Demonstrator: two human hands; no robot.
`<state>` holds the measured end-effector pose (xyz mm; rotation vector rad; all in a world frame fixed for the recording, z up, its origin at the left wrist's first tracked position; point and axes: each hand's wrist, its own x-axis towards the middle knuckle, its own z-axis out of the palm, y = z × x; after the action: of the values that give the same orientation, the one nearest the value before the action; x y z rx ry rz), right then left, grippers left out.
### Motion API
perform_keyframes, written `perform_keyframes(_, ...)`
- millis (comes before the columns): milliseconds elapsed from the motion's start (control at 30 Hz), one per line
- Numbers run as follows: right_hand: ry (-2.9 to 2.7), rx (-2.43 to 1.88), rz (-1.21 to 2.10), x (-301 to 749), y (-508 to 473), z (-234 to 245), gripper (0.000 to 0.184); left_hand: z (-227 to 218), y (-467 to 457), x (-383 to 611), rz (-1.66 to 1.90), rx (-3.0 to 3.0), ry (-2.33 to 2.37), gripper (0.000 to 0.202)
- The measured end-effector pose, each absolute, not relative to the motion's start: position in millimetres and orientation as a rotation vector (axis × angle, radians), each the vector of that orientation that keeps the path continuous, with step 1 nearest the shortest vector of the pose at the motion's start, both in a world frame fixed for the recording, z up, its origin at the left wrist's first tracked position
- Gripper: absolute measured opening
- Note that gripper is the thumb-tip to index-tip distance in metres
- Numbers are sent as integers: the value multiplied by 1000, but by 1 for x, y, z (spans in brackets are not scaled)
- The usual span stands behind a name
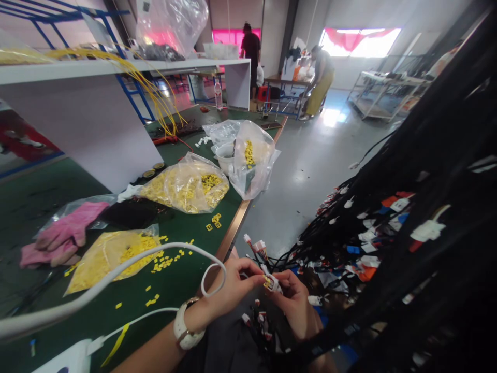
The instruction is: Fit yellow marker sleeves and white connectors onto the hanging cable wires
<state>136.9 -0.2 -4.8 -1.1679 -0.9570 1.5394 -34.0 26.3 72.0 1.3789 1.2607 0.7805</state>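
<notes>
In front of my body both hands meet at a white plug connector [275, 286]. My right hand [295, 304] grips its body between thumb and fingers. From the other side my left hand [233, 287], with a white watch [187, 324] on the wrist, pinches a small yellow piece [267, 281] against the connector's end. Whether that piece is seated in the connector I cannot tell. More wired white connectors [259, 246] stick up just beyond my hands, and others [261, 317] hang below them. Many loose yellow pieces [166, 261] lie on the green tabletop [186, 290] to the left.
Bags of yellow pieces [182, 186] [112, 256] and pink gloves [70, 228] lie on the table. A white cable [128, 267] arches near my left wrist. Thick black wire bundles [388, 207] crowd the right side. People [320, 77] stand farther back.
</notes>
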Motion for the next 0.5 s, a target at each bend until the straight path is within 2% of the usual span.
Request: perform_keyframes(500, -944, -1170, 1570, 136, 1, 3, 29, 74, 27, -33, 730, 1423, 1304, 21)
